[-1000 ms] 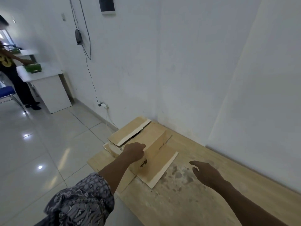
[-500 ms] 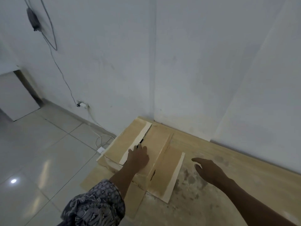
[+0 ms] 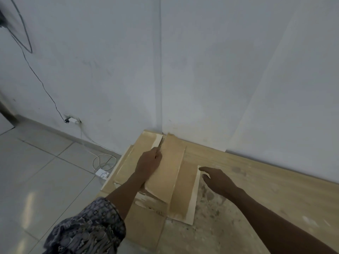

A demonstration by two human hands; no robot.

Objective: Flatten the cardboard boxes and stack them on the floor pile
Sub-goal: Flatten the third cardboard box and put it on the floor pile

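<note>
Cardboard box (image 3: 170, 173) lying flat, long axis toward wall corner (image 3: 161, 107)

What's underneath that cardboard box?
A flat cardboard sheet sticks out beneath the box, lying on the wooden board. Whatever else lies under it is covered.

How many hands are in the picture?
2. The left hand rests on top of the cardboard box, fingertips at the gap between its flaps. The right hand is beside the box's right edge, fingers loosely spread. None seem hidden.
</note>
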